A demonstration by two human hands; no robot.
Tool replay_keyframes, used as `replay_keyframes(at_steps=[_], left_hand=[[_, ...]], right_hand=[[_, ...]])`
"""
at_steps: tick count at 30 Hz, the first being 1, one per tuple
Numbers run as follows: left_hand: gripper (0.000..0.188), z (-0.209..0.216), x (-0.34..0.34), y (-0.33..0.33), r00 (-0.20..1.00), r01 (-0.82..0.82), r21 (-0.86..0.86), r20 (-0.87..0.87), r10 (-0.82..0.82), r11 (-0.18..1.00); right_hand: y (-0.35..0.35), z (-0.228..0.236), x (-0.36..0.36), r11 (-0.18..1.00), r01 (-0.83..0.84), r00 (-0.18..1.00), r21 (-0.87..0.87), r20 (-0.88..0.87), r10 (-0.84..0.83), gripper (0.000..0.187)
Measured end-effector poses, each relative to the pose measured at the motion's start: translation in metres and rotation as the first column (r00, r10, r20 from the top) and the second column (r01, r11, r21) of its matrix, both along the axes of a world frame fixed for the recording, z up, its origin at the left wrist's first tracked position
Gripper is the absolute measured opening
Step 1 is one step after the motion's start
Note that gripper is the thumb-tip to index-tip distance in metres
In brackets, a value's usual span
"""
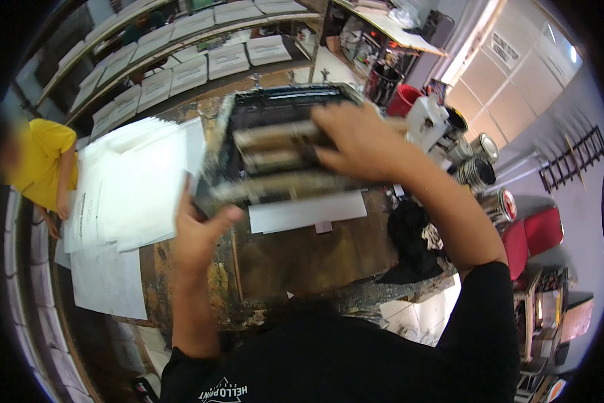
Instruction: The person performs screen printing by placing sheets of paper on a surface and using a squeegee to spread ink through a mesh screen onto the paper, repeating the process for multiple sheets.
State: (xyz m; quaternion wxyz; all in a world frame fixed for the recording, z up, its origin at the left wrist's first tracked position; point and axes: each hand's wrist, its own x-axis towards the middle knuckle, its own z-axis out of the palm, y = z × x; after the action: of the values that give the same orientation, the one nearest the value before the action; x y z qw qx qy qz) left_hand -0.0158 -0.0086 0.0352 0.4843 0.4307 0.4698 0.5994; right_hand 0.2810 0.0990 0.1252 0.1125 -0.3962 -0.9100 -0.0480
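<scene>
A screen-printing frame [225, 131] with dark ink on its mesh sits tilted over the far part of the worktable, its near side blurred by motion. My right hand [362, 144] is closed round a wooden squeegee [275, 140] lying across the mesh; blur makes its edges double. Beside the frame's near left corner is my left hand [201, 225], thumb spread away from the fingers; whether the fingertips touch the frame is unclear. Under the frame's near edge a white sheet [309, 212] shows partly on a brown board [309, 258], with a small pinkish block [323, 227] at its edge.
Stacked printed sheets [137, 181] cover the table's left side, where a person in a yellow shirt [43, 161] stands. Racks of paper [228, 60] run behind. To the right are a black cloth [409, 235], ink cans [475, 171], a white jug [426, 121] and a red chair [534, 235].
</scene>
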Motion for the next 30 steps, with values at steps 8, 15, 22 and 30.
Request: replay_keyframes(at_steps=[8, 15, 22, 30], left_hand=[[0.122, -0.145, -0.01, -0.052, 0.406, -0.07, 0.136, -0.901, 0.153, 0.988], [0.129, -0.152, -0.016, -0.051, 0.398, -0.051, 0.123, -0.908, 0.133, 0.991], [0.125, -0.153, -0.016, -0.054, 0.347, -0.113, 0.061, -0.933, 0.097, 0.992], [0.118, -0.152, -0.014, -0.053, 0.319, -0.097, 0.083, -0.941, 0.11, 0.992]], right_hand=[[0.088, -0.167, -0.012, 0.959, 0.216, 0.976, 0.185, -0.07, -0.207, 0.058], [0.24, -0.207, -0.043, 0.898, 0.223, 0.971, 0.379, -0.002, -0.241, 0.049], [0.199, -0.207, -0.047, 0.933, 0.186, 0.976, 0.308, 0.051, -0.212, 0.049], [0.092, -0.196, -0.041, 0.957, 0.213, 0.97, 0.197, 0.075, -0.232, 0.046]])
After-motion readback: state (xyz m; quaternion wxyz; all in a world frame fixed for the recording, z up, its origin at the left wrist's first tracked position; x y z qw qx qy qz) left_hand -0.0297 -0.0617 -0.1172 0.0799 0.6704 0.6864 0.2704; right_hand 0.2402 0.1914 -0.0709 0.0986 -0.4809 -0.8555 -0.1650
